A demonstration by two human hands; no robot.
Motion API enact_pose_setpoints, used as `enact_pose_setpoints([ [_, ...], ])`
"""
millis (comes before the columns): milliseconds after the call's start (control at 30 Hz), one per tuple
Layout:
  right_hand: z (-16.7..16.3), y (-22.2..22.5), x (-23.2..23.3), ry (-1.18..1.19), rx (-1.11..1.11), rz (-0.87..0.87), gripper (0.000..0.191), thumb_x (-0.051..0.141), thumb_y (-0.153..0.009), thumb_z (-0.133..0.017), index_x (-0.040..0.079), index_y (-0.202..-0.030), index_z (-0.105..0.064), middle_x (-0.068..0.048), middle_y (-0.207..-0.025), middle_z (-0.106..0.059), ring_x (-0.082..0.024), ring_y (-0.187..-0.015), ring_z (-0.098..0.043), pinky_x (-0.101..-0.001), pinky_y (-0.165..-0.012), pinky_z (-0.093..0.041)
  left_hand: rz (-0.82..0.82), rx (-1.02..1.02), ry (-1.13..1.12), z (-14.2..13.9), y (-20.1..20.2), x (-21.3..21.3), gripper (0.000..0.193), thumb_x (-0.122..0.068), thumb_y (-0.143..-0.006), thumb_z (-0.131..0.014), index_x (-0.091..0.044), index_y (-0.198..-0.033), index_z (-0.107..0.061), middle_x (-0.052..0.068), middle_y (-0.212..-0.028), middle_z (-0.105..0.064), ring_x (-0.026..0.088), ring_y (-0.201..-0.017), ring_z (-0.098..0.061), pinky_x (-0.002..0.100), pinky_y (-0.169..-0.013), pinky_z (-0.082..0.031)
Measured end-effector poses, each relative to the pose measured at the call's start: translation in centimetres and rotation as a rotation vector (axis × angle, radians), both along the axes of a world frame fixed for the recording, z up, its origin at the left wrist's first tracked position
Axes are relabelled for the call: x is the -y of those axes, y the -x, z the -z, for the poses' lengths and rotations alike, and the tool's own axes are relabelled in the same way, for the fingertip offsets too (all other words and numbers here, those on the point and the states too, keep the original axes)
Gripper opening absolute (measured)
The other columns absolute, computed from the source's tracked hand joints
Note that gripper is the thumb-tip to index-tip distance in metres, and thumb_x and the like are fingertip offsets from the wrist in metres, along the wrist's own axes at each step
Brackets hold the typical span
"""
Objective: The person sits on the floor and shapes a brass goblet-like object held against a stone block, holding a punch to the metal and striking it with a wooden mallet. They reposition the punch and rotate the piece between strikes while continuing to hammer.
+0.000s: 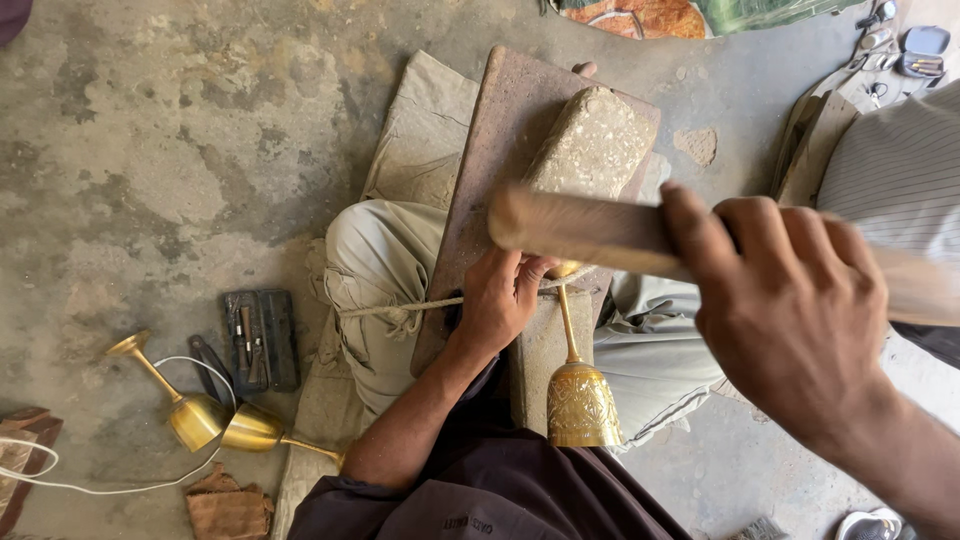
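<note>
gripped a brass goblet by its foot with left hand; right hand fingers clenched on wooden mallet above goblet; hammering seemingly unfinished.

Brass gold against grey and brown

From my remote seat I see a goblet of shining gold, its bowl chased with a fine raised floral pattern; two plain gold goblets lie on the mottled grey-brown floor. The wooden stick is pale tan, the board rusty reddish-brown, the stone block speckled beige. The trousers are pale khaki, the sleeve dark plum, the tool case black, the cord white. A neighbour's garment is grey with thin stripes.
</note>
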State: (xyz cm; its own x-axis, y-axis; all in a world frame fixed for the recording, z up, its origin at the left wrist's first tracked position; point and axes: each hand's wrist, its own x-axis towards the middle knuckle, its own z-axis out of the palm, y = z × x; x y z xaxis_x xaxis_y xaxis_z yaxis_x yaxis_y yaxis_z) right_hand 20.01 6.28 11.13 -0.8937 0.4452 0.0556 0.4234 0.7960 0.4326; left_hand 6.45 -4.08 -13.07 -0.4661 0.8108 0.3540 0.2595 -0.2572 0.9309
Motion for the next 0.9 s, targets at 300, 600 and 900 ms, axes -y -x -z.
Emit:
enact_pose_setpoints([
  [300, 0.8, -0.3, -0.6, 0.118, -0.047, 0.027, 0.035, 0.02, -0.101, -0.064, 0.012, -0.135, -0.068, -0.006, -0.096, -0.07, -0.02, -0.08, -0.064, -0.0369, -0.078, -0.052, -0.022, -0.121, -0.051, 1.1, 0.1, 0.0, 0.023, -0.015, -0.107, -0.064, 0.0, -0.123, -0.056, 0.012, -0.1, -0.069, 0.026, -0.086, -0.072, 0.038, -0.07, -0.059],
  [600, 0.1, 0.7, -0.1, 0.083, 0.039, 0.061, 0.035, 0.011, -0.098, -0.065, 0.017, -0.133, -0.069, -0.006, -0.093, -0.074, -0.022, -0.076, -0.068, -0.0384, -0.078, -0.054, 0.014, -0.077, 0.012, 1.1, 0.4, 0.2, 0.021, -0.016, -0.105, -0.065, 0.0, -0.117, -0.06, 0.012, -0.097, -0.071, 0.023, -0.082, -0.074, 0.036, -0.067, -0.059],
  [900, -0.2, 1.4, 0.2, 0.011, 0.017, 0.091, 0.044, 0.011, -0.092, -0.064, 0.02, -0.135, -0.067, -0.003, -0.096, -0.075, -0.021, -0.085, -0.07, -0.0383, -0.08, -0.053, 0.033, -0.085, 0.02, 1.0, 0.9, -0.2, 0.016, -0.017, -0.107, -0.063, -0.004, -0.115, -0.061, 0.009, -0.099, -0.072, 0.021, -0.085, -0.074, 0.034, -0.068, -0.06],
])
